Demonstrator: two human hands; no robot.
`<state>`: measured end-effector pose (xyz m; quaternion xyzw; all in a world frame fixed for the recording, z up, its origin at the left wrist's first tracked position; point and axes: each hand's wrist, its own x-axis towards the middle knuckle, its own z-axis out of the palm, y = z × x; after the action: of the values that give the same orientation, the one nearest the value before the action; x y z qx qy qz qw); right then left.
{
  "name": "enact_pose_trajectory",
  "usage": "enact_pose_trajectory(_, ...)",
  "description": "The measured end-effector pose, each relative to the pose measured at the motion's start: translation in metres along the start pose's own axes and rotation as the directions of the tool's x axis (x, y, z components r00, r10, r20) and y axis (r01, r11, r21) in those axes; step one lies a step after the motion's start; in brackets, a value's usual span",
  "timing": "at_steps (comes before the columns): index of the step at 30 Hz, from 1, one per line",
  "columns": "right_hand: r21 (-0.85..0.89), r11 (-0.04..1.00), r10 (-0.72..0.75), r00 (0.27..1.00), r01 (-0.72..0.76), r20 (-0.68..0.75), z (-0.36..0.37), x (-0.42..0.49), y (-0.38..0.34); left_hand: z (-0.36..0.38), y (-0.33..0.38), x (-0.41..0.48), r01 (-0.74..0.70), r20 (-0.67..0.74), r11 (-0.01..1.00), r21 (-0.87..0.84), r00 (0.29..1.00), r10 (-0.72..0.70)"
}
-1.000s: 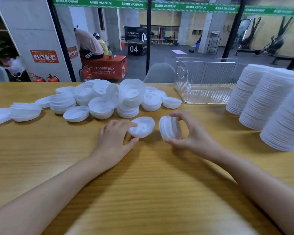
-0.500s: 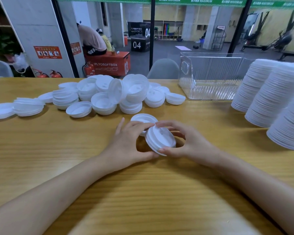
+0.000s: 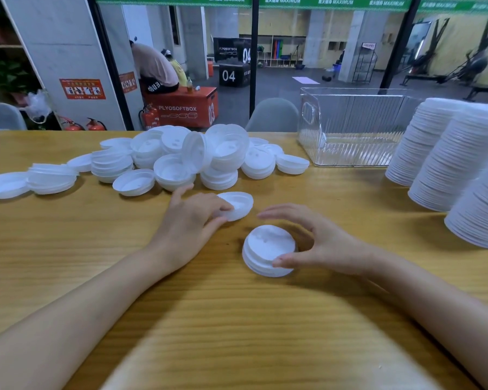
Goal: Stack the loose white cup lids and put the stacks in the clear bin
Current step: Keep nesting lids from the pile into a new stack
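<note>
A small stack of white lids [image 3: 266, 250] lies on the wooden table [image 3: 68, 249] in front of me. My right hand [image 3: 319, 246] curls round it, thumb on the near rim and fingers arched over the far side. Just left of it, my left hand [image 3: 192, 220] pinches a single loose lid [image 3: 238, 204] at its edge, fingers on top and thumb below. A heap of loose lids [image 3: 181, 161] spreads across the far left of the table. The clear bin [image 3: 350, 128] stands at the back right and looks empty.
Three tall leaning stacks of white lids [image 3: 448, 159] stand along the right edge, beside the bin. A grey chair back [image 3: 272, 114] rises behind the table's far edge. A glass wall lies beyond it.
The small stack, held up between both hands half a second ago, has come down onto the table under my right hand. My left hand has let go of it and moved onto the single lid.
</note>
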<state>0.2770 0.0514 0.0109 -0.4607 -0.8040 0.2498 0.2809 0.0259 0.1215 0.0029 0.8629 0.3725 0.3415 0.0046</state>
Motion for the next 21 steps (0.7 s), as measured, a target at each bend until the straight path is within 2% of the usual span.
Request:
enact_pose_trajectory(1, -0.008, 1.0, -0.015, 0.997, 0.015, -0.071, -0.001, 0.0, 0.0, -0.003, 0.005, 0.003, 0.066, -0.044, 0.991, -0.12, 0.996, -0.072)
enact_pose_trajectory(2, -0.02, 0.999, -0.041, 0.989, 0.039, -0.144, -0.001, 0.001, 0.0, -0.008, 0.011, 0.005, 0.163, -0.054, 0.94, -0.3, 0.981, -0.187)
enact_pose_trajectory(3, -0.035, 0.997, -0.069, 0.976, 0.063, -0.207, -0.001, 0.002, 0.0, -0.014, 0.017, 0.008, 0.26, -0.015, 0.831, -0.491, 0.952, -0.307)
enact_pose_trajectory(4, -0.055, 0.995, -0.095, 0.962, 0.083, -0.254, 0.0, 0.003, 0.0, -0.019, 0.024, 0.01, 0.33, 0.059, 0.681, -0.653, 0.92, -0.389)
enact_pose_trajectory(5, -0.078, 0.992, -0.117, 0.951, 0.099, -0.286, 0.001, 0.005, 0.0, -0.022, 0.029, 0.011, 0.369, 0.132, 0.541, -0.756, 0.895, -0.426)
enact_pose_trajectory(8, -0.139, 0.981, -0.173, 0.932, 0.135, -0.317, 0.004, 0.011, -0.002, -0.022, 0.035, 0.012, 0.441, 0.308, 0.273, -0.855, 0.855, -0.418)
enact_pose_trajectory(10, -0.169, 0.972, -0.21, 0.919, 0.161, -0.333, 0.007, 0.013, -0.004, -0.02, 0.039, 0.011, 0.472, 0.386, 0.177, -0.864, 0.846, -0.368)
enact_pose_trajectory(11, -0.184, 0.968, -0.226, 0.912, 0.171, -0.342, 0.009, 0.013, -0.004, -0.019, 0.04, 0.01, 0.48, 0.405, 0.164, -0.862, 0.846, -0.347)
enact_pose_trajectory(13, -0.178, 0.969, -0.224, 0.909, 0.17, -0.351, 0.009, 0.012, -0.003, -0.017, 0.039, 0.009, 0.493, 0.415, 0.218, -0.842, 0.851, -0.321)
enact_pose_trajectory(15, -0.112, 0.983, -0.177, 0.919, 0.147, -0.353, 0.004, 0.008, -0.002, -0.014, 0.035, 0.007, 0.498, 0.409, 0.4, -0.77, 0.865, -0.289)
enact_pose_trajectory(17, -0.012, 0.995, -0.099, 0.931, 0.101, -0.35, -0.006, 0.005, -0.001, -0.012, 0.031, 0.005, 0.479, 0.441, 0.638, -0.603, 0.867, -0.233)
enact_pose_trajectory(18, 0.03, 0.997, -0.055, 0.939, 0.07, -0.34, -0.011, 0.003, -0.001, -0.012, 0.03, 0.003, 0.464, 0.485, 0.723, -0.512, 0.851, -0.203)
enact_pose_trajectory(21, 0.076, 0.997, 0.042, 0.961, -0.022, -0.273, -0.025, -0.001, 0.003, -0.005, 0.033, -0.004, 0.373, 0.576, 0.852, -0.368, 0.811, -0.106)
